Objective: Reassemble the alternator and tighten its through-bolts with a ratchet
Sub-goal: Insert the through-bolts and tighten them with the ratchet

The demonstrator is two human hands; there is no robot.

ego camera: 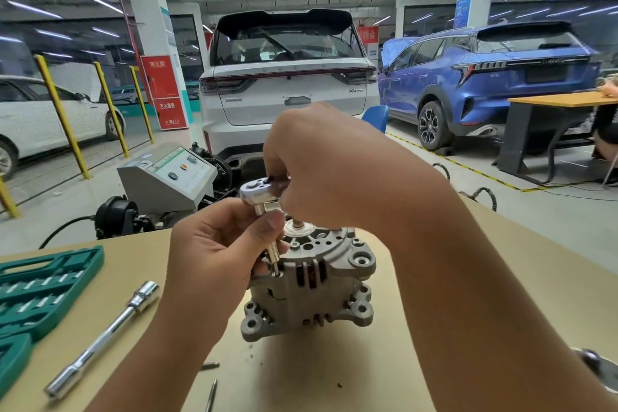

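Gripping the ratchet (259, 192), the right hand (329, 170) turns while the left hand (214, 251) pinches its extension (272, 244) on the alternator (311, 284).

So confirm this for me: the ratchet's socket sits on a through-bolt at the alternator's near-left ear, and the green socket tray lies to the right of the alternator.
Wrong on one point. The head view shows the green socket tray to the left of the alternator, not the right. The rest holds: the ratchet drives down onto a through-bolt at the near-left ear.

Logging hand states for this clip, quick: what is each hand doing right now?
Left hand: pinches the socket extension under the ratchet, on the alternator.
Right hand: grips the ratchet's handle.
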